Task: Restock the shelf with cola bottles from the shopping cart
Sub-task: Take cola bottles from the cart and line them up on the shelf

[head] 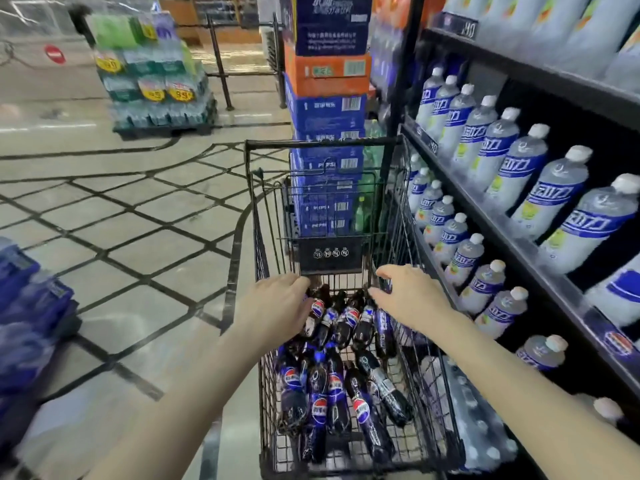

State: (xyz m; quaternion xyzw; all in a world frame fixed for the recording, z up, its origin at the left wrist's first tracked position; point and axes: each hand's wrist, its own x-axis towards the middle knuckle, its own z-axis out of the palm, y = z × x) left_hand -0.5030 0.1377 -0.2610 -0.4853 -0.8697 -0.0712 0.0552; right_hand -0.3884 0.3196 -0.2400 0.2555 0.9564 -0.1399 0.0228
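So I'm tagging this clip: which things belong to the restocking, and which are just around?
Job: cola bottles, shopping cart, shelf, left hand, right hand.
Bystanders: white-capped bottles, stacked cartons, water pallet.

Your shopping cart (254, 216): black wire basket, cola bottles (341, 372) lying on its floor, heaped toward the far end. Your shelf (540, 268), alongside the cart's right edge: dark tiers carrying rows of white-capped pale bottles (540, 181).
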